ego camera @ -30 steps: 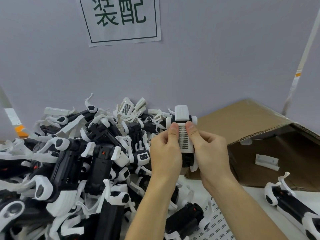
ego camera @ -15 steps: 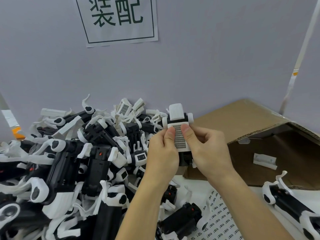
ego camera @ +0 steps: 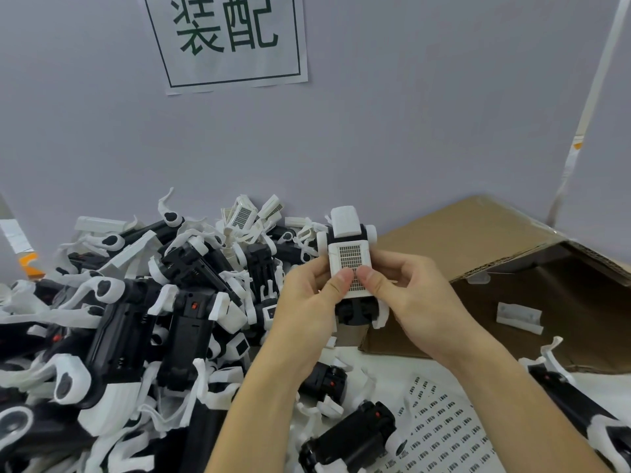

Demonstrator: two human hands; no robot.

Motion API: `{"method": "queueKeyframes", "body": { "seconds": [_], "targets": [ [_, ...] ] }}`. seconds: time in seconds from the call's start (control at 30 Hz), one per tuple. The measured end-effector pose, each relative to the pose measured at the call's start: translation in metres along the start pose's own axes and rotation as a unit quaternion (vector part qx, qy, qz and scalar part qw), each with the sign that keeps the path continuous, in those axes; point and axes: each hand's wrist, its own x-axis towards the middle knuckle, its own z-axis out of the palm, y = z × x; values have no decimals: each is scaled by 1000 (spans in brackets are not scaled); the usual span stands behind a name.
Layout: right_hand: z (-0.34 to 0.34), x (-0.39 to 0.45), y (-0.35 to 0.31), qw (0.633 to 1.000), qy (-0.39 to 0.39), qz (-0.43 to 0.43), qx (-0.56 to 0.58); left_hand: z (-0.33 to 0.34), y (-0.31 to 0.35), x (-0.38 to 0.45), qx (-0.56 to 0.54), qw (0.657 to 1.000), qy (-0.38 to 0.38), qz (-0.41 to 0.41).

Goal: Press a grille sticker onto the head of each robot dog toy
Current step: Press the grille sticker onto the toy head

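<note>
Both thumbs have slid down the black-and-white grid grille sticker (ego camera: 351, 264) since a second ago, left hand (ego camera: 309, 302) and right hand (ego camera: 409, 295) pinching the small white-and-black plastic robot dog toy (ego camera: 350, 268) above the pile, which looks light and rigid, so gripping the head's sides seems best.

The robot dog toy (ego camera: 348, 230) is black and white, held upright between the left hand (ego camera: 307, 308) and the right hand (ego camera: 409, 295), its white head plate facing the camera. The grille sticker (ego camera: 351, 257), a grid of small dark bars, lies on that plate, its lower part under both thumbs, which meet over it.
</note>
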Motion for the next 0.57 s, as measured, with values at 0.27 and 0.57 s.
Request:
{"method": "queueKeyframes", "body": {
  "seconds": [0.27, 0.57],
  "targets": [
    [-6, -2, 0, 994, -57, 46, 85, -13, 0, 2, -25, 997, -79, -1],
    [-8, 0, 2, 983, -65, 59, 160, -12, -2, 1, -22, 997, -69, 14]
  ]
}}
